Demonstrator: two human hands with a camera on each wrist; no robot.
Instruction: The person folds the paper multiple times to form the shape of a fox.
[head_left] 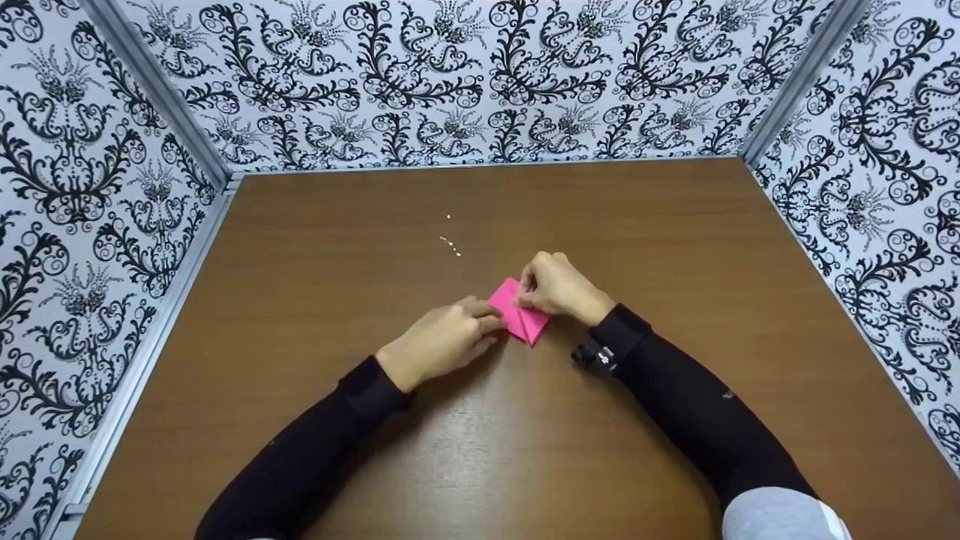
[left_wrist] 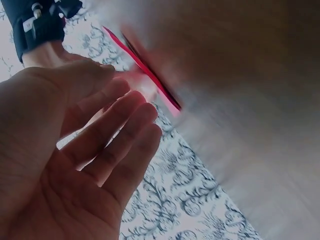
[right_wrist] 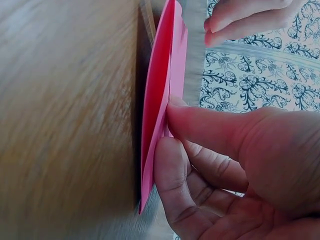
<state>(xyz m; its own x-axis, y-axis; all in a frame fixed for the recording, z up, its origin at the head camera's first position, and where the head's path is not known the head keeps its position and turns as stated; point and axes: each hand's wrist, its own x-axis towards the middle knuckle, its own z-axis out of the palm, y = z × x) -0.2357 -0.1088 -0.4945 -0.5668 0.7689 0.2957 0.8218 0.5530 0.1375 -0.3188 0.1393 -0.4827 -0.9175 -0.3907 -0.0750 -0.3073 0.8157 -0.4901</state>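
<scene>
A small folded sheet of pink paper (head_left: 508,295) lies on the brown table, with a diagonal fold line near its lower right. My right hand (head_left: 559,286) pinches a layer of it between thumb and fingers. From the right wrist view, the pink paper (right_wrist: 156,95) is seen edge-on, its layers gaping slightly apart. My left hand (head_left: 450,336) is at the paper's left edge, fingertips next to it or on it. In the left wrist view, the left hand's fingers (left_wrist: 130,150) are loosely extended and spread, and the paper (left_wrist: 150,72) appears beyond them as a thin edge.
Small bright specks (head_left: 450,243) show on the table (head_left: 337,225) beyond the paper. Walls (head_left: 420,82) with a black-and-white scroll pattern border the table at the back and both sides. A small dark device (head_left: 594,355) sits on the right wrist.
</scene>
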